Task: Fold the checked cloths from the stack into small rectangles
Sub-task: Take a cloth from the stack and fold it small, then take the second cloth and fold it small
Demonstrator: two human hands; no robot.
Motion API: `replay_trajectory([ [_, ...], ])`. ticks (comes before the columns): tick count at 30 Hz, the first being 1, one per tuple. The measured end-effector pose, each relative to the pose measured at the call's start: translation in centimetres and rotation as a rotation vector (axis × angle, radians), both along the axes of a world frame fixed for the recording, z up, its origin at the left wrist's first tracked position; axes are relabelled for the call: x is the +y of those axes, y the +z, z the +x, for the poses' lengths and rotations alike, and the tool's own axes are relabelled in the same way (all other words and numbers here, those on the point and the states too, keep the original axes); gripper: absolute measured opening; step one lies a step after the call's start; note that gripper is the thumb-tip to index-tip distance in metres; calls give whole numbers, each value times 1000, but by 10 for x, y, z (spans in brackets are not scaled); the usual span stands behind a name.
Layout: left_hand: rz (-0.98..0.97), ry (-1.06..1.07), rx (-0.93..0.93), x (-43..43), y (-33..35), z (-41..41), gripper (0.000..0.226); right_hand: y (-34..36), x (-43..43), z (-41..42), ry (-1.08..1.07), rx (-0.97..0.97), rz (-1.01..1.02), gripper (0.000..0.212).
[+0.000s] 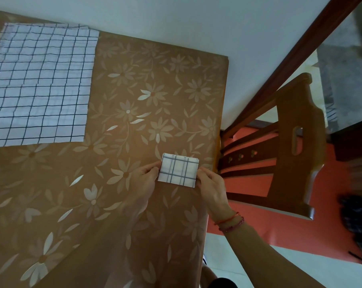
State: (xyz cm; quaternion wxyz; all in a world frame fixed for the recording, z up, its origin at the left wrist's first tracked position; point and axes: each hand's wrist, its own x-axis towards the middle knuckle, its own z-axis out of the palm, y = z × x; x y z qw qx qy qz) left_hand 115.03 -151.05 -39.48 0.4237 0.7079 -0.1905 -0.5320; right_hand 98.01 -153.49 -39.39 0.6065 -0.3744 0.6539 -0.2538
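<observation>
A small folded checked cloth [178, 172], white with dark grid lines, lies near the right edge of the table. My left hand [143, 179] pinches its left edge. My right hand [212, 189] grips its right edge, with red string bracelets on the wrist. A stack of unfolded checked cloths [38, 86] lies spread flat at the table's far left, its left part cut off by the frame.
The table wears a brown floral cover [134, 90], and its right edge runs close to my hands. A wooden chair [296, 146] stands just right of the table over a red floor mat [321, 231]. A white wall lies beyond the table.
</observation>
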Motion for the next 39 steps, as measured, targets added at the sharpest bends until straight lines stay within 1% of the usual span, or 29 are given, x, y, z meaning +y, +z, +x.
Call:
replay_trajectory([
  [3, -2, -2, -33, 1, 5, 0, 33, 0, 0, -3, 38, 71, -41, 34],
  [5, -11, -44, -133, 5, 10, 2, 26, 6, 1, -7, 85, 109, -103, 22],
  [7, -24, -105, -257, 11, 14, 8, 21, 16, 4, -8, 178, 160, -197, 25],
  [8, -28, -158, -309, 16, 16, 11, 22, 19, 6, -7, 229, 206, -241, 27],
  [10, -39, -217, -379, 25, 24, 13, 36, 22, 11, -3, 339, 325, -365, 24],
  [11, -44, -230, -418, 30, 30, 14, 39, 22, 15, -2, 401, 396, -426, 24],
  [13, -37, -281, -584, 41, 41, 18, 38, 19, 26, 2, 520, 516, -510, 37],
  [16, -95, -363, -884, 65, 51, 30, 39, 28, 41, 8, 644, 642, -542, 64],
  [18, -110, -374, -919, 78, 52, 37, 36, 33, 44, 11, 728, 692, -538, 77],
  [19, -142, -358, -928, 87, 56, 40, 36, 38, 46, 14, 770, 713, -553, 78],
  [21, -200, -314, -989, 105, 65, 45, 36, 47, 50, 18, 818, 738, -601, 73],
  [22, -195, -305, -1010, 114, 68, 48, 40, 50, 52, 21, 837, 749, -630, 71],
  [24, -127, -304, -1024, 132, 76, 53, 52, 58, 58, 28, 883, 769, -694, 69],
  [27, -64, -331, -1168, 158, 91, 61, 69, 73, 64, 41, 925, 758, -844, 58],
  [28, -58, -338, -1216, 167, 95, 65, 72, 80, 65, 46, 942, 751, -896, 56],
  [32, 1, -283, -1325, 197, 111, 76, 72, 101, 72, 67, 1014, 755, -1009, 58],
  [36, 33, -230, -1355, 226, 116, 83, 69, 105, 84, 83, 1073, 820, -1073, 58],
  [39, 66, -177, -1372, 243, 121, 86, 70, 108, 91, 93, 1096, 801, -1118, 61],
])
